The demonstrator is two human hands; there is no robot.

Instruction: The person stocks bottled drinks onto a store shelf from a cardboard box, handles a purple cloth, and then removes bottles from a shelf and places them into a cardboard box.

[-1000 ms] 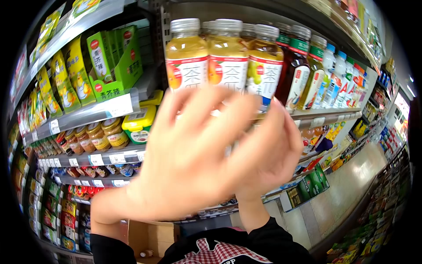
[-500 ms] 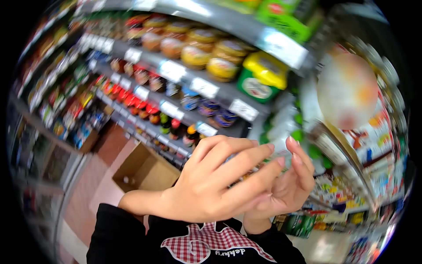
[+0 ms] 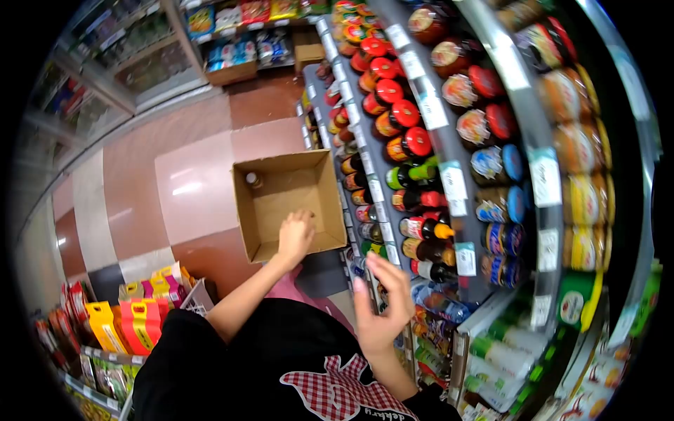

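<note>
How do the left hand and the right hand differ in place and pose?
The left hand is over the open cardboard box; the right hand is outside it, near the shelves. The left hand's fingers look close together, while the right hand's thumb and fingers are spread apart. Both are bare.

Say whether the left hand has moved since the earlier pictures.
Yes: the left hand has moved toward the box and now reaches over its open top.
</note>
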